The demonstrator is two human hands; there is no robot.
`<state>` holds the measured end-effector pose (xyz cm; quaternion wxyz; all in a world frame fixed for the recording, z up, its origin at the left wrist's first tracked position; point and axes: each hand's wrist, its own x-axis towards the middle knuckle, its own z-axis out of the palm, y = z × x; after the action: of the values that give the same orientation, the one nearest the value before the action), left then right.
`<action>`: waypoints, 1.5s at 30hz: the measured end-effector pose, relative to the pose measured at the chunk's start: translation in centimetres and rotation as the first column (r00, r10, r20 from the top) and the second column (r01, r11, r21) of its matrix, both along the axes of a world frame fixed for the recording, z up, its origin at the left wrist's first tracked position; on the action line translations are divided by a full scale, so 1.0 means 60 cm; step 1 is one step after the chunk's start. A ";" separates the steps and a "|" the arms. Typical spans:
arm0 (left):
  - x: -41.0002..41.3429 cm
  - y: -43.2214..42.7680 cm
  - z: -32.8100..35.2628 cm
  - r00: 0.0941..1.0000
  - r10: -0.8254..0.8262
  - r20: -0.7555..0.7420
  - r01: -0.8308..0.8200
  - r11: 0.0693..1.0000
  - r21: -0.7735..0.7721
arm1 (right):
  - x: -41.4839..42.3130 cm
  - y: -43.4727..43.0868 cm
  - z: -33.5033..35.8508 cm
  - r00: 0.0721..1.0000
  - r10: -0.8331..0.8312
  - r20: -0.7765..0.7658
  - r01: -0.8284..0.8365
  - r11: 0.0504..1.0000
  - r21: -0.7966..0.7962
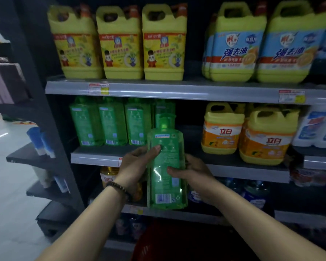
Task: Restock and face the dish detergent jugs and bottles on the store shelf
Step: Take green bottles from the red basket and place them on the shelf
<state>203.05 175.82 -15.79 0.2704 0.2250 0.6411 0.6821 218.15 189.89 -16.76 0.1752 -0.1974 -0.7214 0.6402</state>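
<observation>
A clear green detergent bottle (166, 178) with a pump top stands upright in the air in front of the middle shelf (94, 159), its back label and barcode facing me. My left hand (135, 164) grips its left side, thumb across the label. My right hand (188, 170) holds its right side, fingers curled round the front. On that shelf stand three matching green bottles (111, 123) in a row, back labels outward, with another (165, 110) behind the held one. Right of a gap sit yellow-and-orange jugs (222, 130).
The top shelf (177, 91) carries yellow jugs (119, 46) and blue-labelled yellow jugs (239, 48). White and blue packs (316, 127) stand at far right. A red basket (177, 243) sits on the floor below my arms. A side rack (36, 153) juts out at left.
</observation>
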 end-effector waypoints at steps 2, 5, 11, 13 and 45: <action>-0.006 0.014 0.008 0.997 -0.072 -0.009 0.073 0.996 0.045 | -0.015 0.014 0.006 0.999 -0.051 -0.016 0.051 0.999 -0.016; -0.012 0.017 -0.004 0.979 -0.159 -0.125 0.160 0.987 0.001 | -0.041 0.037 0.011 0.992 -0.115 -0.056 0.115 0.993 -0.007; -0.042 0.043 -0.027 0.962 -0.148 -0.229 0.151 0.989 -0.006 | -0.104 0.083 0.023 0.988 -0.143 -0.062 0.144 0.989 0.013; -0.064 0.063 -0.030 0.964 -0.164 -0.209 0.173 0.984 0.028 | -0.125 0.099 0.023 0.986 -0.141 -0.089 0.145 0.988 0.047; -0.187 0.176 -0.096 0.577 0.247 -0.779 -0.414 0.910 -0.018 | -0.245 0.195 -0.094 0.971 -0.241 0.003 0.177 0.721 0.670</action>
<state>191.81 186.39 -21.53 -0.1362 0.3385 0.7891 0.4941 203.44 201.58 -22.42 0.2725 -0.2306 -0.8820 0.3076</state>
